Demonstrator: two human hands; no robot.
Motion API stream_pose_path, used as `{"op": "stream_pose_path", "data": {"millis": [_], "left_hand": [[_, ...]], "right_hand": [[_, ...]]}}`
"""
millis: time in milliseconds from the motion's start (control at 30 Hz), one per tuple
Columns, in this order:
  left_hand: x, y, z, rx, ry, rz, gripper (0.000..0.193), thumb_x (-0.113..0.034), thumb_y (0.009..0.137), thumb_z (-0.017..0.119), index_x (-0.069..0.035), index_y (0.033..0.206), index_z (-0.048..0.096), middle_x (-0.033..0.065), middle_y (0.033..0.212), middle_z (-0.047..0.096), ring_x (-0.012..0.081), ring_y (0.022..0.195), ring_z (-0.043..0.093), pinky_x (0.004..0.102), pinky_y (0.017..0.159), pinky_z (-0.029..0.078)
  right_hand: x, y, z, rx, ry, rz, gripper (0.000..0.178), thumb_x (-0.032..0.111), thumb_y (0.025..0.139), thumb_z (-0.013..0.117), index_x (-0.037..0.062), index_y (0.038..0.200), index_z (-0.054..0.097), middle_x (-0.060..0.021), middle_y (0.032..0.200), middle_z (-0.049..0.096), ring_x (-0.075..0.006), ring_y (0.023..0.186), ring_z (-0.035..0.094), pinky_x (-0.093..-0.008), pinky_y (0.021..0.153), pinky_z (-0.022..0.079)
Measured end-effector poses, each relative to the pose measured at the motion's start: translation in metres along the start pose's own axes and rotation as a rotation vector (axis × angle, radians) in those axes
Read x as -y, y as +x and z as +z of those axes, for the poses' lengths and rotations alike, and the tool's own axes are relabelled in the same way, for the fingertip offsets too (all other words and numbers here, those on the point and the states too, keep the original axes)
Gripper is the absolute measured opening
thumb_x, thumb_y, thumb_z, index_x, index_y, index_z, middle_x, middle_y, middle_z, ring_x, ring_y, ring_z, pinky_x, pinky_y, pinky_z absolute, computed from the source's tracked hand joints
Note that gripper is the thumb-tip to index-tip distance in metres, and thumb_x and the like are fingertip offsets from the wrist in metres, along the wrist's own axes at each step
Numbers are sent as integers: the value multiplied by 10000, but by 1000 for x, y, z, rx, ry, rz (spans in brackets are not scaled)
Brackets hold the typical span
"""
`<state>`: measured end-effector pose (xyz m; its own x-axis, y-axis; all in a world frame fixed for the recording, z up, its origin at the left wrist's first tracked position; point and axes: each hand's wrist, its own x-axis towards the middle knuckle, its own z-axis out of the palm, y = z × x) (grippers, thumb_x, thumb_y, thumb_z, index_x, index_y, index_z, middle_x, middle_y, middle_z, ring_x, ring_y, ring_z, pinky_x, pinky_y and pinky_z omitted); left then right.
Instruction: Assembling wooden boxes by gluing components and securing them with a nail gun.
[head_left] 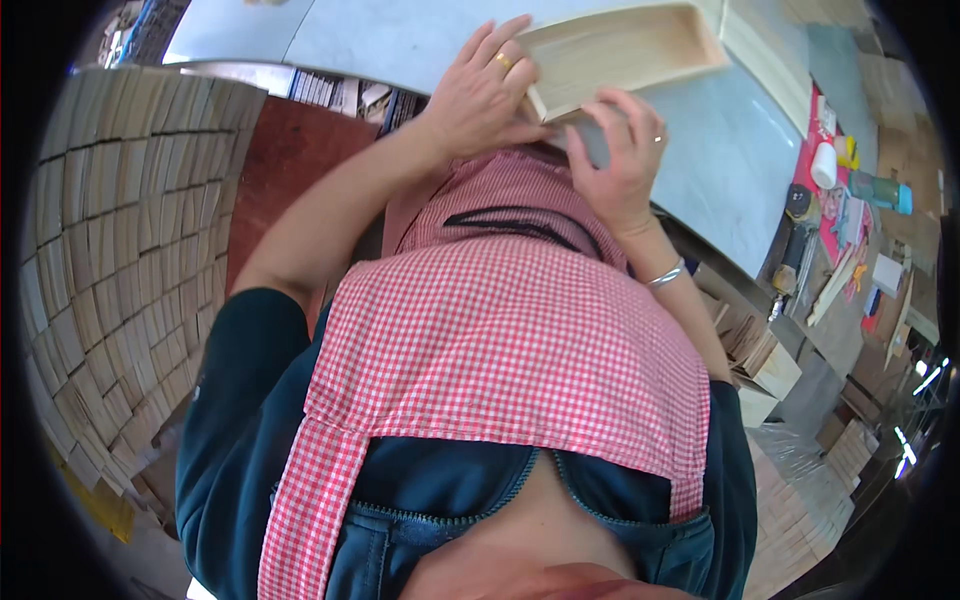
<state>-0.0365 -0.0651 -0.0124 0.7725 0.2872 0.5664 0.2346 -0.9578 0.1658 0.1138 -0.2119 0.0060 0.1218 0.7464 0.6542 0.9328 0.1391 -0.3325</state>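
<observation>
A shallow, open-topped rectangular box of pale bare wood lies tilted at the far edge of the work table. Against its left end rests my left hand, fingers bent along the end wall and thumb near the close corner. My right hand has its fingertips curled over the near wall, with the thumb just below it. The inside of the box shows only bare wood. What the fingertips do behind the walls is partly hidden.
The pale, smooth table carries a long wooden strip or panel at right. Stacked wood pieces rise at left beside a dark red panel. On the right, a side surface holds a white roll, a bottle and a tape measure.
</observation>
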Motion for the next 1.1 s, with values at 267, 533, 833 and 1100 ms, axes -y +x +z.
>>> {"op": "stream_pose_path", "data": {"millis": [267, 533, 833, 1100], "left_hand": [[-53, 0, 14, 46, 140, -169, 547, -568, 787, 731, -82, 990, 583, 134, 1127, 601, 346, 1444, 388, 583, 1210, 160], [-61, -3, 1, 83, 26, -83, 526, -559, 797, 757, -102, 1017, 618, 95, 1115, 622, 322, 1393, 460, 552, 1220, 162], [-50, -8, 3, 122, 66, 8, 424, -462, 813, 757, -108, 1003, 618, 99, 1094, 627, 283, 1228, 551, 518, 1203, 196], [-50, -7, 4, 126, 74, -16, 402, -453, 802, 787, -129, 989, 640, 81, 1101, 633, 264, 1172, 566, 497, 1204, 212]], "right_hand": [[-20, 2, 10, -207, 225, 364, 229, 49, 852, 673, 38, 1070, 603, -120, 1116, 586, -251, 991, 562, -345, 880, 480], [-5, -22, 4, -239, 645, 842, 151, 48, 922, 624, -14, 1052, 577, -100, 948, 619, -162, 734, 595, -263, 651, 516], [-7, -22, -7, -37, 1052, 1064, 170, 139, 973, 569, -28, 1003, 561, -84, 777, 616, -130, 610, 573, -225, 532, 492], [-16, -24, -8, 98, 1077, 1004, 170, 152, 952, 562, -13, 912, 562, -81, 711, 618, -156, 573, 563, -277, 510, 471]]}}
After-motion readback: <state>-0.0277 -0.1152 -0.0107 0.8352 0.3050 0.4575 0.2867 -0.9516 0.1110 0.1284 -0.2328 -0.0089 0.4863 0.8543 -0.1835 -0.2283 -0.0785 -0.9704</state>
